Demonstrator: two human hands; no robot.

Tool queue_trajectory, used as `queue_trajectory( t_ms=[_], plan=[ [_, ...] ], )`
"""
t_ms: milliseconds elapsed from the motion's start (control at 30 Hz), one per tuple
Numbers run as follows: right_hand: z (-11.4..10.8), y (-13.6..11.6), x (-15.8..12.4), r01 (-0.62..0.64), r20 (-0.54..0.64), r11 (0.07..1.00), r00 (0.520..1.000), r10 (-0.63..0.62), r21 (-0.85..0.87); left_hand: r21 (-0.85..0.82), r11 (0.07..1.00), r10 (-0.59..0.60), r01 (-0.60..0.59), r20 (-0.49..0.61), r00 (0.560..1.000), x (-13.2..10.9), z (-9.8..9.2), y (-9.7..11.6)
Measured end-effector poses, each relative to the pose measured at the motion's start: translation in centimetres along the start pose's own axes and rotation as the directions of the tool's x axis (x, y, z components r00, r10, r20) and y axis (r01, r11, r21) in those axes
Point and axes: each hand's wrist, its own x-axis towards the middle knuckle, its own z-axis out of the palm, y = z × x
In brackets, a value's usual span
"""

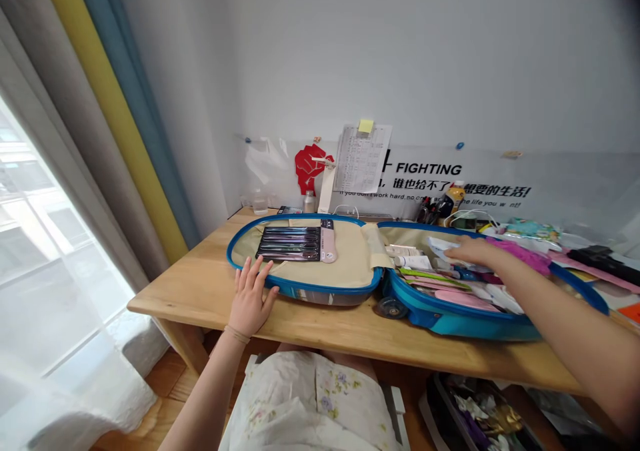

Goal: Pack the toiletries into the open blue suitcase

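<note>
A small blue suitcase (473, 327) lies unfolded on the wooden desk. My left hand (253, 296) rests with fingers apart on the rim of its left half. Inside that half, near those fingertips, is a flat pack of several slim dark tools (290, 243) with a pink end (328, 243); their exact kind is unclear. My right hand (470, 249) reaches over the right half, fingers closed on a small white packet (440, 245). Below it lie white tubes (413, 262), a pink flat item (463, 299) and a bright magenta bag (520, 256). Many other items there overlap.
Along the back of the desk (175, 284) stand a small bottle (309, 202), a yellow drink bottle (454, 199) and pens. A paper sheet (363, 161) hangs on the wall. Below the desk is a bin (440, 417) with crumpled wrappers. Curtains (135, 104) hang at left.
</note>
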Motion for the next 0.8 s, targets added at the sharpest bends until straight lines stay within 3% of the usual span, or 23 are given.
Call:
queue_trajectory(
  t_ms=[100,233,300,367,433,500,633,800],
  plan=[
    [-2.4,-1.7,-0.6,0.062,-0.042,0.998,0.997,-0.060,0.033,-0.003,1.000,-0.007,0.007,0.003,1.000,0.0,0.0,0.0],
    [-4.0,-7.8,-2.0,0.340,-0.084,0.934,0.940,-0.332,0.107,0.016,1.000,0.008,-0.007,-0.003,1.000,-0.1,0.1,0.0],
    [-3.4,-12.3,-3.2,0.544,-0.092,0.823,0.839,-0.536,0.164,0.026,1.000,0.017,-0.017,-0.001,1.000,-0.1,0.1,-0.1],
    [-2.2,-17.2,-4.7,0.733,-0.093,0.644,0.673,-0.734,0.219,0.034,0.999,0.020,-0.020,0.001,1.000,0.0,0.1,-0.1],
    [-0.5,-21.9,-6.1,0.839,-0.065,0.484,0.513,-0.856,0.250,0.044,0.999,0.019,-0.019,0.000,1.000,-0.1,0.2,-0.1],
    [1.4,-25.8,-7.3,0.884,-0.028,0.382,0.403,-0.915,0.270,0.055,0.998,0.020,-0.020,-0.001,1.000,-0.1,0.2,-0.1],
    [4.3,-31.3,-8.6,0.918,-0.005,0.265,0.279,-0.960,0.293,0.060,0.998,0.021,-0.020,-0.008,1.000,-0.2,0.4,-0.1],
    [6.1,-34.6,-9.1,0.937,0.009,0.144,0.149,-0.989,0.318,0.054,0.998,0.024,-0.023,-0.005,1.000,-0.2,0.4,-0.2]
  ],
)
